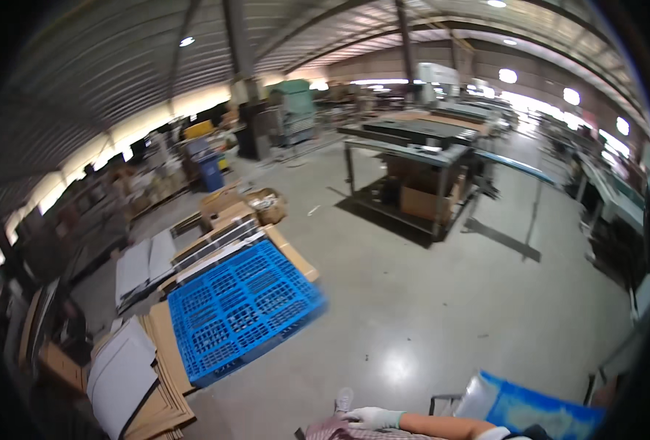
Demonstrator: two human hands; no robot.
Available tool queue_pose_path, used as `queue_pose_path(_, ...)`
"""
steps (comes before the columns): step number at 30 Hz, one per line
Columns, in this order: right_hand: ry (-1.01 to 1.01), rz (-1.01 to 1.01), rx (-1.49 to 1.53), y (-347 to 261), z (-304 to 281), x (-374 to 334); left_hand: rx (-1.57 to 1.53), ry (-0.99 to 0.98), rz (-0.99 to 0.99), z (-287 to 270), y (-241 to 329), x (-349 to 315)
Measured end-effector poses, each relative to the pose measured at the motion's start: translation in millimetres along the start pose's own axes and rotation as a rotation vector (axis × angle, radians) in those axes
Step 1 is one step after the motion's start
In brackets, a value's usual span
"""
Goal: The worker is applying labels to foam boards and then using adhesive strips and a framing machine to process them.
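My right hand (375, 418) wears a white knitted glove and shows at the lower edge, its bare forearm (442, 425) coming in from the right. It rests on reddish plaid cloth (339, 431), fingers laid out toward the left and nothing visible in them. A light-coloured shoe (344, 399) stands on the floor just beyond the hand. To the right of the forearm is a blue and whitish padded surface (519, 407) with a dark metal frame beside it. My left hand is out of view.
A blue plastic pallet (240, 308) lies left of centre, among flattened cardboard (165, 352), grey sheets (123, 374) and an open carton (266, 207). Ahead stands a metal worktable (449, 158) with boxes on its lower shelf. A long bench (611, 187) runs along the right.
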State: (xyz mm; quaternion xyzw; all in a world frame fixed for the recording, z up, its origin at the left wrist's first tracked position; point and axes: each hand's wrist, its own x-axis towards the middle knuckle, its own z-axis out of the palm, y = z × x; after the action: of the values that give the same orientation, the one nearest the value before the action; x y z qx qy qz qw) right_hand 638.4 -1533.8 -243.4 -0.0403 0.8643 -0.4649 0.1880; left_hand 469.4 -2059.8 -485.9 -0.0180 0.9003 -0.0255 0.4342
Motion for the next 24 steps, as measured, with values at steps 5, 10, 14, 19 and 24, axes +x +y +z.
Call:
queue_pose_path(5, 0.408, 0.508, 0.496, 61, -136, -12, -0.094, 0.067, 0.127, -125, 211, 72)
queue_pose_path(10, 0.609, 0.551, 0.379, 140, -243, -39, -0.617, 0.452, 0.614, -314, 593, 128)
queue_pose_path(14, 0.664, 0.716, 0.415, 215, -303, -75, -0.819, 0.038, 1.038, -446, 889, 48)
queue_pose_path(19, 0.595, 0.761, 0.322, 347, -406, -109, -0.772, -0.215, 1.285, -441, 1093, -23)
queue_pose_path(24, 0.648, 0.697, 0.131, 378, -605, -117, 0.289, -0.089, 1.171, -404, 1110, 7)
